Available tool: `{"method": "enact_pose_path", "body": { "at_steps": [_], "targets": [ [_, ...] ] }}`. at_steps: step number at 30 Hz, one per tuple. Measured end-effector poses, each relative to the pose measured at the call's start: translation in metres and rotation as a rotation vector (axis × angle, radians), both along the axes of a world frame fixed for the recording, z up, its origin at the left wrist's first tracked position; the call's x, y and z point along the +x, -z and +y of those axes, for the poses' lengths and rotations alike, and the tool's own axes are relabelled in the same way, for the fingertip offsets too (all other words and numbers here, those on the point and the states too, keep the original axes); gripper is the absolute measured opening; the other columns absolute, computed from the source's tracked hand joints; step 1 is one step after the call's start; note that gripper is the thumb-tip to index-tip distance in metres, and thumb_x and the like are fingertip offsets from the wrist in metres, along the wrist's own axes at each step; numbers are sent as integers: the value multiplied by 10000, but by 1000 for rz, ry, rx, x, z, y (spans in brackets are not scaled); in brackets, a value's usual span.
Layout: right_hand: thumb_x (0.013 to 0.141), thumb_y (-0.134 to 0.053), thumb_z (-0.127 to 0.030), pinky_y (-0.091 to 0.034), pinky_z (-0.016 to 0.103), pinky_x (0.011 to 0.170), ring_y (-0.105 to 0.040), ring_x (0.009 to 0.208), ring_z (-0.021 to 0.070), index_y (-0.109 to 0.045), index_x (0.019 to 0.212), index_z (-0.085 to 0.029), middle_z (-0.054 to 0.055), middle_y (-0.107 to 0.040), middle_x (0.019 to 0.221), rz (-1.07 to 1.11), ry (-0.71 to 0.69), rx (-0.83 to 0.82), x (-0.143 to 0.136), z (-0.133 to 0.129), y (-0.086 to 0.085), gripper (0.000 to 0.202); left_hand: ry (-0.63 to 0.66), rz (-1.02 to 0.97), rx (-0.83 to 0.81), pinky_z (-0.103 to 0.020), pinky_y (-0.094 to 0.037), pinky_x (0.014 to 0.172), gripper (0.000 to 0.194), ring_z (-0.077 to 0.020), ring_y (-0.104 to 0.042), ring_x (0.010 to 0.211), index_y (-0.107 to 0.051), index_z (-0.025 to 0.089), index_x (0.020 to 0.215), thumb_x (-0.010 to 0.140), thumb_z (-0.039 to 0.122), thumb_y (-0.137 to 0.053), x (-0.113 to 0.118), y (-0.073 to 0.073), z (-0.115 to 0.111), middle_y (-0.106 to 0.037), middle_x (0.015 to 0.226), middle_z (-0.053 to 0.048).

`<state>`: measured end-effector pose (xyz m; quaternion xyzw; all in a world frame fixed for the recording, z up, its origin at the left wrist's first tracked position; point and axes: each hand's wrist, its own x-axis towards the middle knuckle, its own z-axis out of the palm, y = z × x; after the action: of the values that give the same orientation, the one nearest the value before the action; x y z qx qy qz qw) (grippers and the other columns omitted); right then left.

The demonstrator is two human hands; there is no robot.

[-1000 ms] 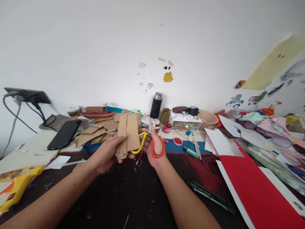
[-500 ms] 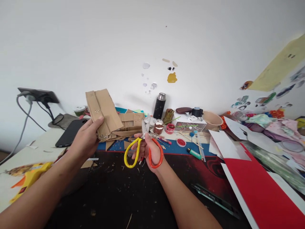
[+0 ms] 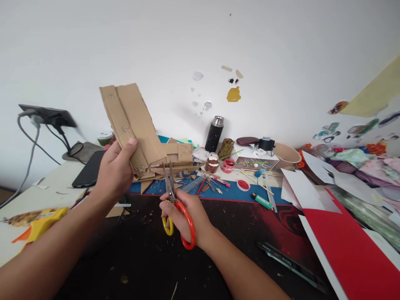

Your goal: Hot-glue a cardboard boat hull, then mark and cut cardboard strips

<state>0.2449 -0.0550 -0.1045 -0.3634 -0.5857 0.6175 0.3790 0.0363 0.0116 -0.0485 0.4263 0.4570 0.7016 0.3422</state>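
My left hand (image 3: 118,168) grips the lower edge of a tall piece of brown cardboard (image 3: 133,121), thumb across its front. A folded strip runs along the cardboard's left side, with small marks on it. In my right hand (image 3: 187,210) are scissors (image 3: 171,191) with one yellow and one red handle loop. Their blades point up and stand slightly apart, to the right of the cardboard's lower end, with no contact that I can make out. Behind the blades lies a pile of cardboard pieces (image 3: 175,156).
A black thermos (image 3: 214,134), a jar of brown paint (image 3: 212,163) and a jar of red paint (image 3: 228,166) stand at the back. Red paper (image 3: 350,246) lies on the right. A yellow glue gun (image 3: 46,225) and a phone (image 3: 89,171) lie left. Scraps dot the black mat (image 3: 140,258).
The cardboard has been raised and now appears larger. My right hand has turned and shifted left, its fingers now closed around the scissor handles, with the blades nearer the cardboard.
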Motion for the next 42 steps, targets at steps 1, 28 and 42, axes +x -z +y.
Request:
{"method": "enact_pose_path", "body": {
  "at_steps": [1, 28, 42],
  "targets": [
    [963, -787, -648, -553, 281, 545, -671, 557, 159, -705, 1137, -213, -8, -701, 794, -2, 12, 7, 1, 0, 0, 476, -4, -46, -11, -369, -734, 832, 527, -287, -840, 997, -778, 207, 1298, 922, 571, -840, -1, 2, 2, -870, 1205, -96],
    [1048, -744, -541, -543, 287, 682, -724, 752, 197, -755, 1002, -222, 45, -776, 880, -449, 115, 388, 5, 2, -10, 322, 150, 109, -91, -401, -691, 840, 579, -304, -825, 991, -756, 186, 1170, 885, 684, -826, 30, 15, -13, -868, 1132, -94],
    [1024, -772, -581, -520, 294, 660, -672, 712, 203, -784, 1030, -246, 35, -734, 824, -459, 111, 351, 5, 1, -11, 336, 131, 141, -109, -384, -673, 868, 509, -311, -818, 1049, -762, 190, 1175, 932, 635, -807, 27, 18, -12, -866, 1169, -98]
  ]
}}
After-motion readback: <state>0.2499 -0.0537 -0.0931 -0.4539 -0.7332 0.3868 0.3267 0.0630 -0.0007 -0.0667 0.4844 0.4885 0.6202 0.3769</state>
